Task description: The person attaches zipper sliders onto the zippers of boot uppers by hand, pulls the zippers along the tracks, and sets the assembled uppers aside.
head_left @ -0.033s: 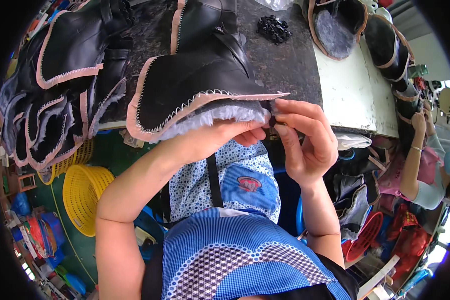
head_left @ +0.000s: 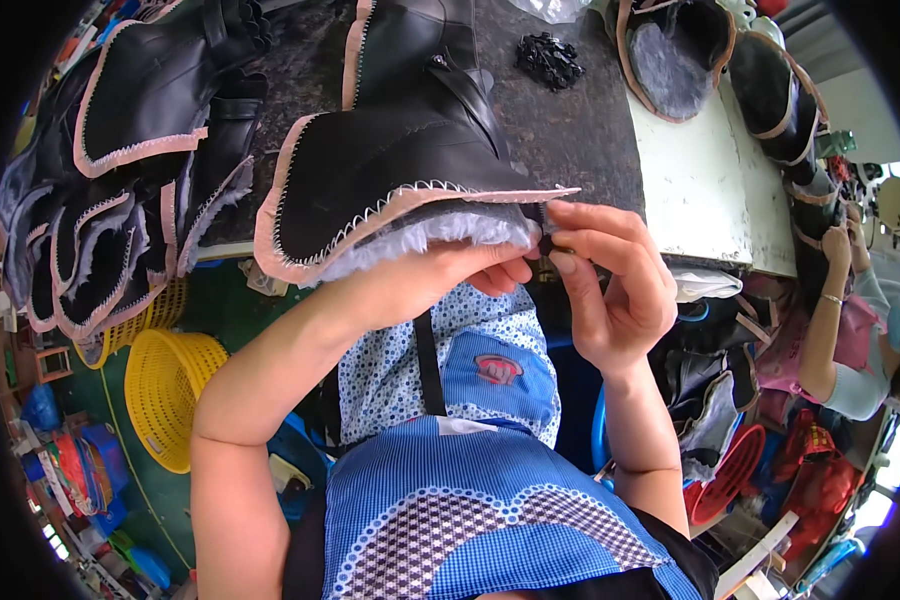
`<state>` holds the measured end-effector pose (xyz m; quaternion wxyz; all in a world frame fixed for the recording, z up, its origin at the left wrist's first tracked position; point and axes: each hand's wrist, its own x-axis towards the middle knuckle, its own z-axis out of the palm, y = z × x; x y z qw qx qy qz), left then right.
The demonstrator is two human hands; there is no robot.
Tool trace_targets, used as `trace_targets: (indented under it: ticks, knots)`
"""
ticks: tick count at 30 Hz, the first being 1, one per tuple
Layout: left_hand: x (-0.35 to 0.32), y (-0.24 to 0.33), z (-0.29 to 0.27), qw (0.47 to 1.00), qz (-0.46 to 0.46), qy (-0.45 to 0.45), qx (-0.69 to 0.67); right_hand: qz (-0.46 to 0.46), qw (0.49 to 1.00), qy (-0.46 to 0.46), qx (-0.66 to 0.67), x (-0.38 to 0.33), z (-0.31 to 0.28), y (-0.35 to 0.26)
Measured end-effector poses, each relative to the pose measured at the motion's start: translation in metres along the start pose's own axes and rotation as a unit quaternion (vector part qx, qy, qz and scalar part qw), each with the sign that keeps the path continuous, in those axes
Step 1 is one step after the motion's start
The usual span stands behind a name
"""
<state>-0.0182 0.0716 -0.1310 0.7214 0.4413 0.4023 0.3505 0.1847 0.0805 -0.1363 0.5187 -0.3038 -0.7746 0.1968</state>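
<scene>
Centrally, the left hand (head_left: 440, 275) cupped the black boot upper (head_left: 390, 170) under its fleecy lining, while the right hand (head_left: 610, 280) pinched a small black fastener (head_left: 548, 243) at its edge. It looked soft, floppy and light, best held by the stitched pink rim.

A single fisheye view from a camera worn on the person's head, looking steeply down and slightly forward. It sits very close to the hands, with the left hand (head_left: 440, 275) and right hand (head_left: 610, 280) mid-frame, the dark desk (head_left: 580, 130) above them and a yellow basket (head_left: 170, 395) on the floor at lower left. Edges curve toward the rim.
</scene>
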Motion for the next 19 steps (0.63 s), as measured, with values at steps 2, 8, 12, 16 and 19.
trace_targets:
  ticks: [2, 8, 12, 16, 19]
  knots:
    - [-0.002, 0.004, -0.002, 1.000, 0.005, -0.001, 0.025, -0.021, 1.000, -0.014, 0.006, 0.004, 0.002, 0.002]
    - [-0.008, 0.002, -0.012, 0.998, -0.010, -0.041, 0.047, -0.021, 0.996, -0.080, -0.014, 0.019, 0.001, -0.002]
    - [-0.012, 0.004, -0.007, 0.999, 0.013, -0.022, 0.046, 0.005, 0.995, -0.101, -0.010, 0.023, -0.001, -0.006]
    - [-0.015, -0.015, -0.005, 0.985, 0.120, -0.020, -0.119, 0.108, 0.985, -0.074, 0.108, 0.018, 0.008, -0.008]
    - [-0.018, -0.006, -0.015, 0.998, 0.061, -0.005, 0.003, 0.248, 0.927, -0.084, 0.270, 0.018, 0.010, -0.009]
